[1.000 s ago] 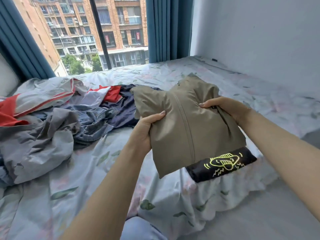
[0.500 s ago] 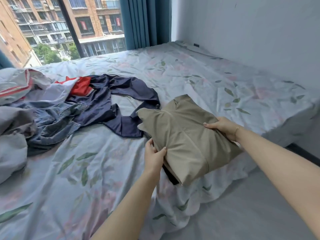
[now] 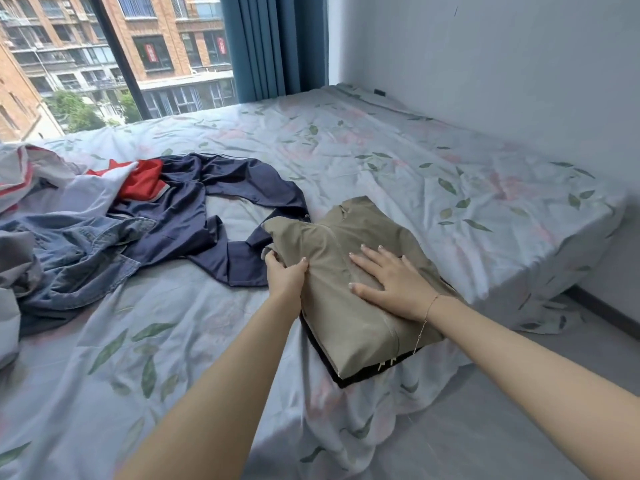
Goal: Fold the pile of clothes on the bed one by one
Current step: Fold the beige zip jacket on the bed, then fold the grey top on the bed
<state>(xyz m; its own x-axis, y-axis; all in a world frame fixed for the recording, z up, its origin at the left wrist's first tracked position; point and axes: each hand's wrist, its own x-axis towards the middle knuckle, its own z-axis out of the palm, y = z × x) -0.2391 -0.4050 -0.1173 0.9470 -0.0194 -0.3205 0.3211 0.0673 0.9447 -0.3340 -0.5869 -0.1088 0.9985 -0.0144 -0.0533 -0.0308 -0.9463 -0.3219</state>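
Your right hand (image 3: pixel 393 284) lies flat on the folded khaki garment (image 3: pixel 349 313), fingers (image 3: pixel 372 254) straight and spread, palm pressing down. Your left hand (image 3: pixel 285 277) grips the garment's left edge, fingers curled round a bunch of fabric. The garment sits near the bed's (image 3: pixel 450 188) front edge, a black layer (image 3: pixel 367 374) showing underneath. Beyond, to the left: the unfolded pile, navy garment (image 3: pixel 207 216) touching the khaki one, then denim (image 3: pixel 79 244), red-and-white piece (image 3: pixel 138 181). Farthest: window (image 3: pixel 114 57), blue curtain (image 3: pixel 273 46).
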